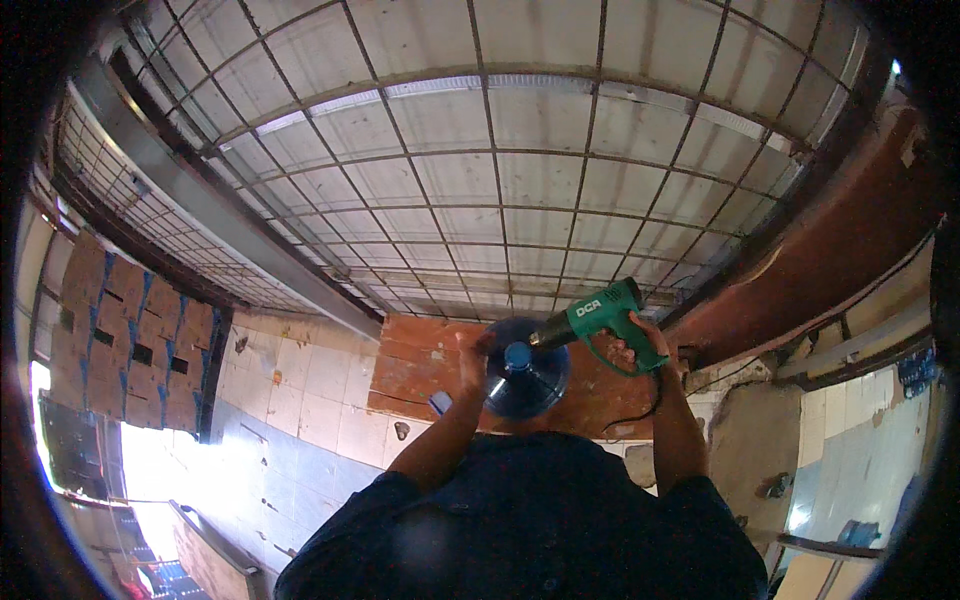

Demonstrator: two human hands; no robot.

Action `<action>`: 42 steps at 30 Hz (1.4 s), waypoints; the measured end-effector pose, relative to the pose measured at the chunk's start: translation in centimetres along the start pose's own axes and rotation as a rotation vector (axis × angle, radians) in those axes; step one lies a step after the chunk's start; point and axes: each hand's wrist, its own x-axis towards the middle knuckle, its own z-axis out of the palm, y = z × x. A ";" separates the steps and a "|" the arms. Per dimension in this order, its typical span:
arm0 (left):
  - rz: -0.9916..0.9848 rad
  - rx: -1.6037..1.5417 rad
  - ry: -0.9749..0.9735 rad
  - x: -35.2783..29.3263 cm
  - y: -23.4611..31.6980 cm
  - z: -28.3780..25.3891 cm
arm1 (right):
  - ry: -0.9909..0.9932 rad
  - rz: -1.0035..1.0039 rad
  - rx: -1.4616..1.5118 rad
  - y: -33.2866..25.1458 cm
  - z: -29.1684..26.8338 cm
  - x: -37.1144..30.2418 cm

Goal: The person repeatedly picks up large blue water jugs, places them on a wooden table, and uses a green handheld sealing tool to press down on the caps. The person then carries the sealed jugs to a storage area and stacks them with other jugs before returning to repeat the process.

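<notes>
A large clear-blue water jug (pixel 530 392) stands upright on a reddish-brown wooden table, its blue cap (pixel 517 357) facing up. My left hand (pixel 475 355) is against the jug's left side, its fingers curved onto the shoulder and partly hidden. In my right hand (pixel 640 347) is a green heat gun (pixel 607 312), with the fingers wrapped round its handle. The metal nozzle points left at the cap and ends just beside it. From the handle a dark cord (pixel 648 408) hangs down over the table.
Behind the wooden table (pixel 415 365) rises a wire grid (pixel 500 180) over pale panels. A small white-and-blue piece (pixel 440 402) lies left of the jug. Stacked cardboard boxes (pixel 130 345) stand far left on the tiled floor (pixel 310 420). A brown panel (pixel 800 240) borders the right.
</notes>
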 end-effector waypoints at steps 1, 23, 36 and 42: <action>0.039 0.010 -0.006 0.5 -1.1 -1.1 | 0.009 -0.051 0.041 1.3 -0.7 -0.3; -0.361 -0.155 -0.141 -2.1 3.6 -2.2 | 0.122 -0.850 0.429 29.1 7.6 -3.3; -0.471 0.050 -0.443 -1.0 -0.6 -7.8 | 0.669 -0.565 -0.540 35.9 12.1 -1.5; -0.687 0.448 -0.541 -11.1 11.6 -4.2 | 0.607 -0.387 -0.676 35.6 17.0 1.7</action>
